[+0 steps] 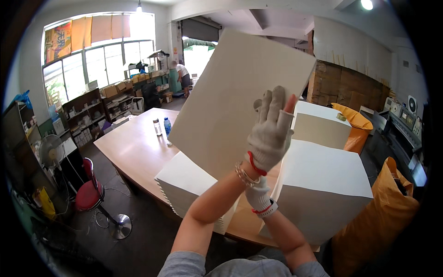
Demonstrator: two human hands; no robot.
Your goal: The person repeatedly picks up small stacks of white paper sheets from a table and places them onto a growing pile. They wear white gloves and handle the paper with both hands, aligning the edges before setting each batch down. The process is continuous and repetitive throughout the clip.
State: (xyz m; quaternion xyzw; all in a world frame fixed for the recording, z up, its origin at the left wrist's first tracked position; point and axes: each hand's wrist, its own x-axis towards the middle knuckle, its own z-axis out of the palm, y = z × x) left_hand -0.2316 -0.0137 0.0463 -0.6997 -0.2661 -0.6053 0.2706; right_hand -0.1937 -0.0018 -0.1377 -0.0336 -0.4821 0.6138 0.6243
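Observation:
A large off-white block of paper or board sheets (217,97) stands tilted up in front of me; its thickness is hard to make out. My left hand (272,129), in a white knitted glove with a red cuff, lies against its face with fingers stretched out; one fingertip shows reddish. Lower down and partly behind my left forearm is my right hand (259,195), gloved too, near the block's lower edge. Its fingers are hidden. A white stack with uneven edges (189,177) sits at left on the wooden table (134,138). To the right stands a tall white stack (323,166).
Another white stack (323,124) bears a tape roll (341,117). Orange sacks (376,207) stand along the right, near dark equipment (406,124). A blue-labelled bottle (167,125) and a jar (157,127) stand on the table. A red stool (90,194) is at left; another person (183,76) stoops far back.

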